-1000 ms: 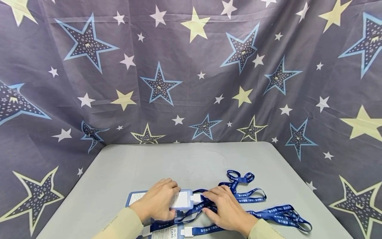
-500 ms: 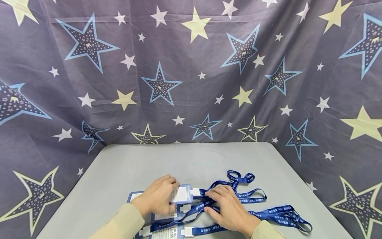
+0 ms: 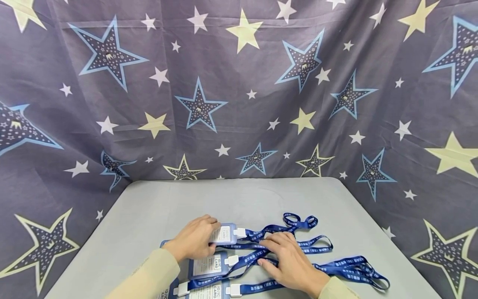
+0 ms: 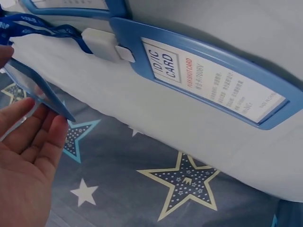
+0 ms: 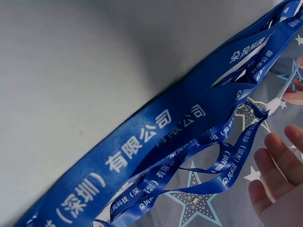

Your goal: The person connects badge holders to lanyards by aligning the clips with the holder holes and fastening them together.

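My left hand (image 3: 196,237) pinches a blue-framed badge holder (image 3: 224,234) by its left part; in the left wrist view this badge holder (image 4: 35,85) is tilted between thumb and fingers. Its white clip (image 3: 240,233) joins a blue printed lanyard (image 3: 267,230) running right. Over the lanyards is my right hand (image 3: 289,259), fingers spread and slightly bent; in the right wrist view, the right hand's fingers (image 5: 277,163) grip nothing. Nearer the front lie a badge holder (image 3: 205,265) marked ID/IC CARD and another badge holder (image 3: 209,291). A corner of one more shows behind my left wrist.
The grey table (image 3: 239,199) extends to a star-printed curtain (image 3: 239,104) behind it. A looped lanyard (image 3: 300,222) lies at the back right, and a bundled lanyard (image 3: 354,268) at the front right. Several lanyards overlap beneath my right hand.
My left hand has carried the badge holder away from me and slightly left, uncovering the badge holder below it. The lanyard attached to it has shifted back; my right hand has barely moved.
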A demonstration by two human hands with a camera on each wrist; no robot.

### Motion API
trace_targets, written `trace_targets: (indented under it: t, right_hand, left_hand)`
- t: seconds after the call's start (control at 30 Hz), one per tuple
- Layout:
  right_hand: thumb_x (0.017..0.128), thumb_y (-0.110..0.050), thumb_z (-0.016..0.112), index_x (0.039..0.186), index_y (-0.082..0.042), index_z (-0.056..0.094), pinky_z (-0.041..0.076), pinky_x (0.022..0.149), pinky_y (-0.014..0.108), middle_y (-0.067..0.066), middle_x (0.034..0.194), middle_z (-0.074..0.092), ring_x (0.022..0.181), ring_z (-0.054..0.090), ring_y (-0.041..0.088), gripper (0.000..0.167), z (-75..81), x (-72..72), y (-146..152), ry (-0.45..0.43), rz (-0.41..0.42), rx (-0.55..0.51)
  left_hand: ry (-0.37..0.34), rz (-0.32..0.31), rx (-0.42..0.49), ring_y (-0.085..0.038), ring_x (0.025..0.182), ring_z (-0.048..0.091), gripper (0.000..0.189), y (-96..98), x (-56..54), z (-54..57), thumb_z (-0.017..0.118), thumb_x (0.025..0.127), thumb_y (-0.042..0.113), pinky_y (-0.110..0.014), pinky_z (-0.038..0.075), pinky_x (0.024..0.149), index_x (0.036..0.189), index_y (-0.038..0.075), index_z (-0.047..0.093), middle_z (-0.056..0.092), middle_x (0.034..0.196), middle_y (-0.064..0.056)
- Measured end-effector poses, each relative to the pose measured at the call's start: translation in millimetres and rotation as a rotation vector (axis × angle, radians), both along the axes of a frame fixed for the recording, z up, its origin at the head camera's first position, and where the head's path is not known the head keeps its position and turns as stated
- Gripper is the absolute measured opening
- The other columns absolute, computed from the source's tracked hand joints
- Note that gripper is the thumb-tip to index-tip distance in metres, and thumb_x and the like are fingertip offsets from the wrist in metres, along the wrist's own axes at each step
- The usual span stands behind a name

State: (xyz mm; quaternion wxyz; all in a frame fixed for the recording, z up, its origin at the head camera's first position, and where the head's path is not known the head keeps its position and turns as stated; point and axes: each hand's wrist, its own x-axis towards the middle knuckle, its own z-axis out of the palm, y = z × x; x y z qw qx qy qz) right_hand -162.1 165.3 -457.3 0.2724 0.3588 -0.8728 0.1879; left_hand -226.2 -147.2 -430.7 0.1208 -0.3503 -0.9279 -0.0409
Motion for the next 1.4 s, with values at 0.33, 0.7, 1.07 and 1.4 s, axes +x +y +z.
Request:
trace_targets:
  t: [0.33,0.7,1.07,1.4]
  right_hand:
    - [0.083,-0.032,0.083,0.114,-0.016,0.076,0.046,0.098,0.042,-0.009,0.109,0.068,0.108,0.061,0.011,0.035,-0.6,2.2,0.0,0.012,0.006,0.010]
    - [0.083,-0.033,0.082,0.113,-0.016,0.076,0.046,0.098,0.041,-0.010,0.108,0.067,0.107,0.060,0.010,0.035,0.9,3.1,-1.2,0.000,0.011,0.016]
    - [0.083,-0.033,0.082,0.112,-0.016,0.076,0.045,0.096,0.041,-0.010,0.107,0.068,0.106,0.060,0.010,0.034,1.9,4.7,-1.8,-0.010,0.014,0.015]
    - [0.083,-0.032,0.083,0.112,-0.016,0.076,0.045,0.096,0.040,-0.011,0.107,0.067,0.106,0.060,0.010,0.034,1.2,4.4,-1.4,0.009,0.020,0.017]
  left_hand:
    - [0.015,0.020,0.006,-0.025,0.110,0.061,0.056,-5.6,-11.0,-6.6,0.082,0.079,0.027,-0.043,0.051,0.102,0.126,0.000,0.067,0.067,0.119,-0.011]
    - [-0.042,0.042,-0.028,-0.031,0.124,0.057,0.052,-1.1,-17.6,-16.0,0.079,0.088,0.019,-0.048,0.045,0.109,0.133,0.002,0.062,0.063,0.130,-0.015]
    - [-0.044,0.048,-0.006,-0.031,0.123,0.058,0.041,10.0,-23.2,-24.2,0.077,0.090,0.018,-0.048,0.043,0.111,0.125,0.005,0.061,0.064,0.126,-0.014]
    - [-0.043,0.027,-0.013,-0.027,0.113,0.060,0.030,16.2,-23.6,-27.6,0.075,0.090,0.013,-0.046,0.046,0.107,0.114,0.008,0.057,0.064,0.111,-0.008]
